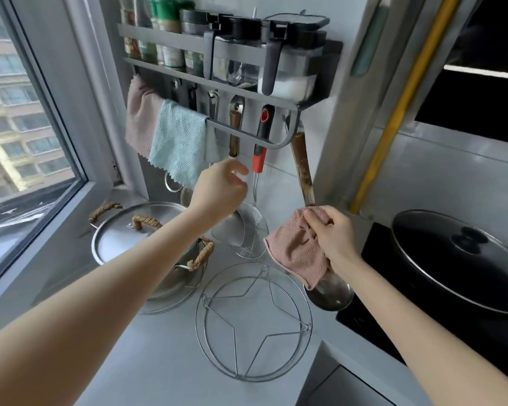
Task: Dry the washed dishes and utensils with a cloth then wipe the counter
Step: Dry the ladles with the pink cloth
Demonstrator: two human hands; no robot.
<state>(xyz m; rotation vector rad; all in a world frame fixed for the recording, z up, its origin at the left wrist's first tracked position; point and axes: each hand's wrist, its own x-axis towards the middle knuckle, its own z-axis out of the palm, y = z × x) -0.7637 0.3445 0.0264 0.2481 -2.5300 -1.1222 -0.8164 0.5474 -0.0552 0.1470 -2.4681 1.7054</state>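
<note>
My right hand grips a pink cloth that is wrapped round the shaft of a long wood-handled ladle. The ladle leans from the wall rack's right end, and its steel bowl shows below the cloth. My left hand is raised to the hanging utensils with thumb and fingers curled round the shaft of a wood-handled spoon, whose bowl shows under the hand. A wire skimmer with a red and black handle hangs just to the right of that hand.
On the grey counter lie a star-patterned wire steaming rack and a steel pot lid with rope-wrapped handles. A lidded black wok sits on the stove at right. Pink and teal cloths hang on the rack rail; the window is on the left.
</note>
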